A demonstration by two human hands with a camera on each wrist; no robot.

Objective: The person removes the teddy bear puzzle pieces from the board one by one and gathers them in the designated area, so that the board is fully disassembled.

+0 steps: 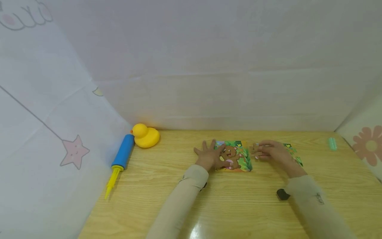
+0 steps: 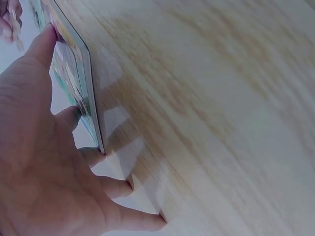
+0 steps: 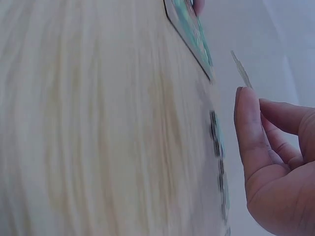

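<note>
A flat picture puzzle board (image 1: 245, 162) with a brown bear on green leaves lies on the wooden table. My left hand (image 1: 208, 157) rests at its left side with fingers spread; the left wrist view shows the thumb and one finger on the picture and other fingertips on the tabletop by its edge. Just right of the board, my right hand (image 1: 276, 154) pinches a thin brown puzzle piece (image 1: 254, 150), which appears edge-on above the table in the right wrist view. Other puzzle pieces (image 1: 298, 161) with green print lie beneath and beyond the right hand, partly hidden by it.
At the back left sits a yellow toy duck (image 1: 146, 136), next to a blue hand pump (image 1: 123, 151) with a yellow nozzle. Toward the right edge lies a small mint-green bumpy object (image 1: 332, 144). Pale printed cloth (image 1: 209, 99) encloses the table's back and sides.
</note>
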